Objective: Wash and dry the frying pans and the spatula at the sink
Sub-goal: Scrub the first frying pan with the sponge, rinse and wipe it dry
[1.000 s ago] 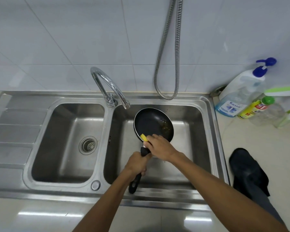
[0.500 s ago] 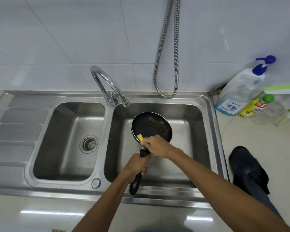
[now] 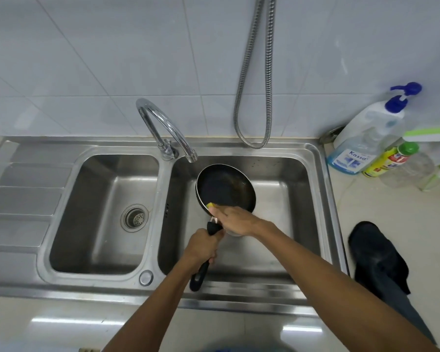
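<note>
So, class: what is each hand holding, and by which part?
Left hand grips the frying pan by its black handle; right hand presses a yellow sponge into it.

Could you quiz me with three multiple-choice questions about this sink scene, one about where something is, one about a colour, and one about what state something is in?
1. Where is the frying pan?
A. Over the right basin
B. In the left basin
C. On the counter by the bottles

2. What colour is the sponge at the pan's near rim?
A. Pink
B. Yellow
C. White

3. What is the left hand doing?
A. Resting open on the counter
B. Turning the tap
C. Gripping the pan's black handle

Answers:
1. A, the pan sits over the right basin, just below the tap spout.
2. B, a yellow edge shows beyond the fingertips of the right hand.
3. C, its fingers are wrapped round the handle, whose end sticks out below the fist.
</note>
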